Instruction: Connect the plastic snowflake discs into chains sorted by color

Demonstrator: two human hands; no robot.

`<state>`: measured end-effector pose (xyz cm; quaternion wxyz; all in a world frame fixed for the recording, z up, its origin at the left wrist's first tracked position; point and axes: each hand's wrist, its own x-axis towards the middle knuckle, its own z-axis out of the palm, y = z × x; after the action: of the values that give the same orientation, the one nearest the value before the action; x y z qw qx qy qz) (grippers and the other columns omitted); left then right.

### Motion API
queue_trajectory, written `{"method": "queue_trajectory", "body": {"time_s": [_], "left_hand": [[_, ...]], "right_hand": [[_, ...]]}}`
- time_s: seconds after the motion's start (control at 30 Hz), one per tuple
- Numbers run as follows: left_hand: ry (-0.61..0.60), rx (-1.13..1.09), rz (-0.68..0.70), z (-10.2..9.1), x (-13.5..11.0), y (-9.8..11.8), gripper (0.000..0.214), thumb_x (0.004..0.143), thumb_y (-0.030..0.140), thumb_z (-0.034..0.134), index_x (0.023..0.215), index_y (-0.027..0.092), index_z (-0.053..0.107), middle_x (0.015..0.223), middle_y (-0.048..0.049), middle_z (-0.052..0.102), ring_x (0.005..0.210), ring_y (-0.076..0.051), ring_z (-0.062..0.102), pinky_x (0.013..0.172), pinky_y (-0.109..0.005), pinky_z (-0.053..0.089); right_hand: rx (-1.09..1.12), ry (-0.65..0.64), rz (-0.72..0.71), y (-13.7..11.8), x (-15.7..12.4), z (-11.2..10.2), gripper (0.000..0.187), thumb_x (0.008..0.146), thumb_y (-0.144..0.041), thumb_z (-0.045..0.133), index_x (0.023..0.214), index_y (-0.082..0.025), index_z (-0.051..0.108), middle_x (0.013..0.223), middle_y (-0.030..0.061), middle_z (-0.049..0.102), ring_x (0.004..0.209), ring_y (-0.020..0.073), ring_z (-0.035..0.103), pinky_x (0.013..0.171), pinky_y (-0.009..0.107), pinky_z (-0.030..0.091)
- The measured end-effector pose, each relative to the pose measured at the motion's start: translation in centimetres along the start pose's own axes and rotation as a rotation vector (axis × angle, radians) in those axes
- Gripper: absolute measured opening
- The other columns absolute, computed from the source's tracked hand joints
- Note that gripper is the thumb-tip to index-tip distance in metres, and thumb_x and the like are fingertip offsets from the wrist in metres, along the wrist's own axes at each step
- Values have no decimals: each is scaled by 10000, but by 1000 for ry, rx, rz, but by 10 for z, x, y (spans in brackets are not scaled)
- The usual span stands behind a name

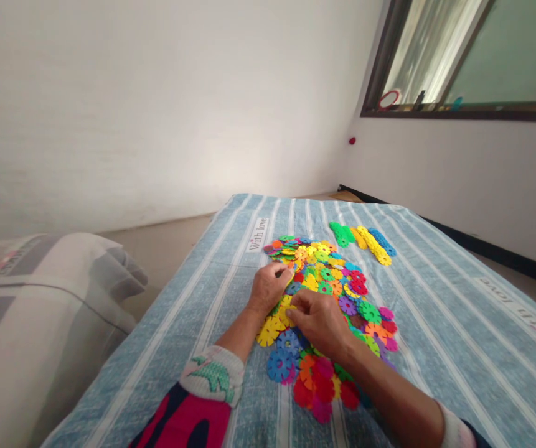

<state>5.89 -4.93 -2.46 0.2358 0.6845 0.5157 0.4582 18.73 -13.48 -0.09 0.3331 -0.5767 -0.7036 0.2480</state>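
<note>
Over a spread pile of colourful notched plastic discs (309, 283), both of my hands work close together. My left hand (270, 287) is at the pile's left side with thumb and fingers pinched. A yellow edge shows by its fingertips, but I cannot tell whether it is held. Closer to me, my right hand (321, 320) has its fingers curled in and the thumb against them; what they hold, if anything, is hidden. Yellow discs (270, 331) lie under and beside the hands. Blue discs (280, 364) and red discs (322, 382) lie at the near end.
Beyond the pile lie joined rows of discs: a green row (340, 234), a yellow row (374, 246) and a blue row (382, 241). A blue striped cloth (193, 298) covers the table. Grey-white fabric (57, 298) bulges at the left. A window (473, 56) is at upper right.
</note>
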Motion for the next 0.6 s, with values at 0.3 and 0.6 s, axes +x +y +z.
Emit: {"method": "queue_trajectory", "body": {"time_s": [0.3,0.6], "left_hand": [[-2,-4,-12,1,0,0,208,772,308,558,734,185,722,783,-44,745,754,-179,664,737,-278,498],[-2,2,0,0,0,1,221,777,322,552,742,180,718,775,-40,738,758,-179,662,742,-280,499]], "right_hand": [[-19,-19,24,2,6,10,96,678,-120,571,611,-186,551,560,-44,501,554,104,451,520,214,267],[130,3,51,4,7,8,132,622,-97,517,678,-184,599,524,-69,435,515,92,413,498,201,287]]}}
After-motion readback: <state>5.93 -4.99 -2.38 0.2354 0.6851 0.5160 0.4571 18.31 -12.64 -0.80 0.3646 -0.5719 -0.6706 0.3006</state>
